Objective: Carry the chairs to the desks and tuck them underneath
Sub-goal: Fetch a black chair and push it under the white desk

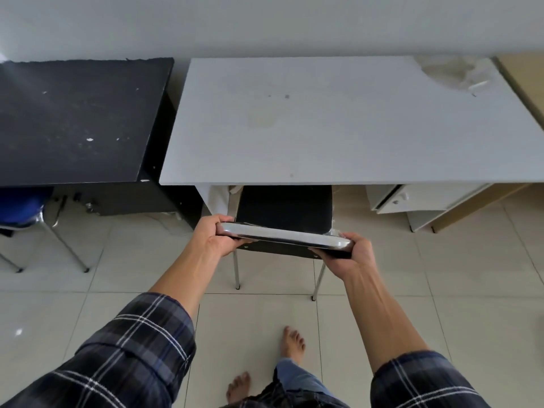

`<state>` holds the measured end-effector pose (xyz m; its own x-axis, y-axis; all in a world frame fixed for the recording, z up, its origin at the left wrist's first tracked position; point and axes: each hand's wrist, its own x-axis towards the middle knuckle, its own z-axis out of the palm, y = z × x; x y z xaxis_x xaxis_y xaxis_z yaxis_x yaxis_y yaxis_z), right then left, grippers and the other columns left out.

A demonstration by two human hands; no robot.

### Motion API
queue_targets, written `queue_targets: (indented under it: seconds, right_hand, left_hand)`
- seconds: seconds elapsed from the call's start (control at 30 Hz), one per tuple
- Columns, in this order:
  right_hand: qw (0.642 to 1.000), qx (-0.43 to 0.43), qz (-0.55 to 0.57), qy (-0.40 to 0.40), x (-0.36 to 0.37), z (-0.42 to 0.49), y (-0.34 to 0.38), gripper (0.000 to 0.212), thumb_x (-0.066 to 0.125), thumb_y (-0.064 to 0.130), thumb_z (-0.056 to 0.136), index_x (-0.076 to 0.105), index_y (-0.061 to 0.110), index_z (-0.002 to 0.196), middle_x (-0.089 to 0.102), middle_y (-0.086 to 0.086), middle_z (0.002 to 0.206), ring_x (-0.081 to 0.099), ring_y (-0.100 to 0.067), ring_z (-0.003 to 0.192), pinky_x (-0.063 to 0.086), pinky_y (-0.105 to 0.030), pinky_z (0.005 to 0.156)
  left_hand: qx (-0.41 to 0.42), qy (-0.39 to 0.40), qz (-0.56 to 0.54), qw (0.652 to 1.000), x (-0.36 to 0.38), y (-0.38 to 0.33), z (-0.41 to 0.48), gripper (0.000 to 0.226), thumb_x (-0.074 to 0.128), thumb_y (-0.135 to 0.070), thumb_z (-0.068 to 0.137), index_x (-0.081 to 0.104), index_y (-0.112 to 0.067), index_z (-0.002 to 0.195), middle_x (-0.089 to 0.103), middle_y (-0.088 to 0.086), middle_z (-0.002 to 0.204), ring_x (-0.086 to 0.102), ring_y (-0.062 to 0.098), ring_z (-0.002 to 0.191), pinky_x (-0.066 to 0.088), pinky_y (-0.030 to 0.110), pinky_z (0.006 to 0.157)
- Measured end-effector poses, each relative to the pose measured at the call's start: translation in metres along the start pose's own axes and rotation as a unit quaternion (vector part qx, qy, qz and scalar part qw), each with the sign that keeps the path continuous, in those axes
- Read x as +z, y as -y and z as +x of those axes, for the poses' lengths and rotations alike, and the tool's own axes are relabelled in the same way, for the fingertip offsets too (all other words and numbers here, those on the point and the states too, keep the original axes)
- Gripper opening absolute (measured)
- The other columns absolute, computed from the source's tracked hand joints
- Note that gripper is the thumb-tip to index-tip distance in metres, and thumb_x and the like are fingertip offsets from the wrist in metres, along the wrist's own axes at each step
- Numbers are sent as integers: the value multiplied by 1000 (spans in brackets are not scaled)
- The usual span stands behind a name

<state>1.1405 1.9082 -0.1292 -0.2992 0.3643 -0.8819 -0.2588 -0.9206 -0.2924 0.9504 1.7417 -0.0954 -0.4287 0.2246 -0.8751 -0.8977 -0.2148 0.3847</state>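
Observation:
A black chair (pixel 284 206) with chrome legs stands on the tiled floor, its seat partly under the front edge of the white desk (pixel 309 122). My left hand (pixel 215 235) grips the left end of the chair's backrest top. My right hand (pixel 353 254) grips the right end. Both rear legs touch the floor in front of the desk. The front of the seat is hidden beneath the desktop. A blue chair (pixel 22 206) with chrome legs sits partly under the black desk (pixel 76 119) at the left.
A white drawer unit (pixel 424 200) stands under the white desk's right side. Crumpled clear plastic (pixel 453 73) lies on its far right corner. A light wooden desk (pixel 527 78) adjoins at the right. Cables lie under the black desk. My bare feet stand on the tiles.

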Motion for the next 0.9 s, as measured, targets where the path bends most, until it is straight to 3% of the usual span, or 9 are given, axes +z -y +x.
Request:
queue_targets:
  seconds: [0.13,0.27,0.47,0.57,0.7,0.9]
  right_hand:
    - [999,2,-32,9,34,17,13,45,52,0,87,49,0,131,51,-31,134,54,-54,116,48,-72,94]
    - [999,0,-48,16,60,33,29,49,54,-1,86,47,1,134,51,-30,132,54,-55,114,48,-72,93]
    - [998,1,-54,20,85,53,55,40,55,-2,85,52,1,125,54,-28,127,57,-53,109,49,-72,92]
    - [998,1,-64,23,95,62,68,32,55,-2,85,57,1,116,57,-25,123,58,-51,108,50,-71,92]
    - [997,17,-67,28,107,71,80,18,56,-1,83,55,2,101,56,-23,119,57,-49,106,50,-70,92]
    - [997,31,-63,27,107,76,82,23,59,0,81,56,3,104,57,-23,116,59,-48,102,55,-68,80]
  left_hand:
    - [16,-17,-11,1000,15,-17,16,43,47,12,80,53,0,121,48,33,123,49,61,106,36,81,86]
    - [23,-18,-39,999,35,-30,30,25,46,12,82,52,1,104,48,33,110,46,63,93,33,82,82]
    - [25,-7,-56,998,63,-39,46,26,44,11,84,53,0,105,51,32,116,44,61,115,29,80,96]
    - [34,-6,-48,998,76,-41,52,34,46,10,86,54,1,117,53,31,124,47,59,115,31,79,96]
    - [24,-14,-65,997,89,-44,60,22,47,10,85,55,1,103,53,30,123,47,60,113,32,79,95]
    - [15,-14,-62,998,90,-44,64,15,48,9,85,55,1,96,54,30,117,47,61,111,34,80,91]
